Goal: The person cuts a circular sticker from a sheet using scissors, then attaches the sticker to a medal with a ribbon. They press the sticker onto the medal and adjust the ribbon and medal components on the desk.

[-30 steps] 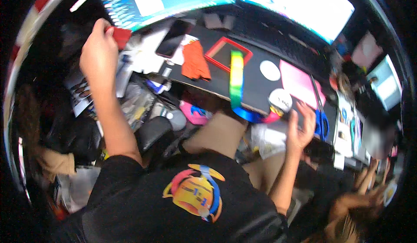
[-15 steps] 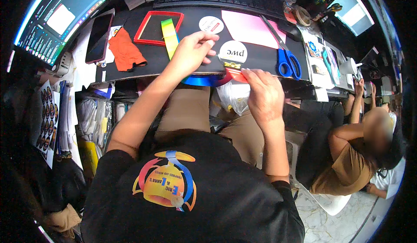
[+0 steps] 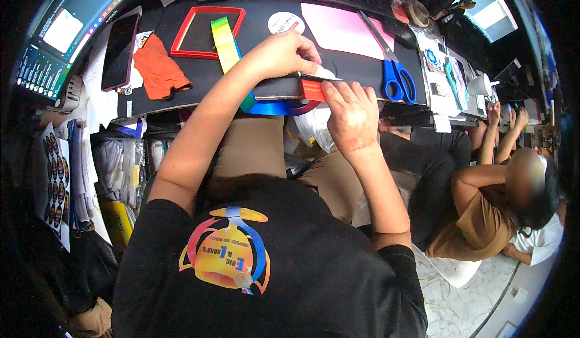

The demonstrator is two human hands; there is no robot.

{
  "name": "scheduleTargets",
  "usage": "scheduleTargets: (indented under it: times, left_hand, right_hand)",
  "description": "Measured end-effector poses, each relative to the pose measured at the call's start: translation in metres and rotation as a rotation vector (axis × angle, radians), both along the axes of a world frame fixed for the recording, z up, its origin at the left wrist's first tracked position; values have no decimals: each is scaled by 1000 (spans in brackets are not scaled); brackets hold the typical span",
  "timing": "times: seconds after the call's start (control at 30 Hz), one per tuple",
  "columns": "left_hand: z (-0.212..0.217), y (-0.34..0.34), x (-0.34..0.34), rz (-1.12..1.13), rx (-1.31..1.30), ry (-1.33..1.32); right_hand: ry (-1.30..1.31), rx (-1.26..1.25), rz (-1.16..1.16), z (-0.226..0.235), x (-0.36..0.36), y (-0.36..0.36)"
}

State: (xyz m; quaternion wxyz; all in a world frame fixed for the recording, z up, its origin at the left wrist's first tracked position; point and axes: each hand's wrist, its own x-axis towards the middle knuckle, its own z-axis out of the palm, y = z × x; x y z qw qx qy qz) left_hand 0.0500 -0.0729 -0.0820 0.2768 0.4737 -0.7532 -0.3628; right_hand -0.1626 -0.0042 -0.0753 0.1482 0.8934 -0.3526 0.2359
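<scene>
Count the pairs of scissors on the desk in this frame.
1. The blue-handled scissors lie on the black mat right of the hands, blades over the pink paper. Clutter at the far right may hide others.

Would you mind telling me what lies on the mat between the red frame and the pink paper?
In the head view, a round white sticker lies on the black mat between the red frame and the pink paper.
</scene>
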Motion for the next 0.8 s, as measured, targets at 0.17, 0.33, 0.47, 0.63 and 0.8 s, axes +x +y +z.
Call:
scheduleTargets:
  times: [0.17,0.33,0.47,0.63,0.8]
  left_hand:
    - [-3,5,-8,58,-108,-70]
    - [-8,8,-12,238,-121,0]
    - [-15,8,-16,385,-176,16]
    - [-24,10,-18,527,-288,114]
    - [-21,18,-18,635,-102,441]
  right_hand:
    - [13,-14,22,-3,1,-3]
    - [3,-27,81,-3,0,-15]
    - [12,13,134,2,-2,-28]
    - [25,50,184,8,-1,-43]
    - [63,91,186,14,4,-55]
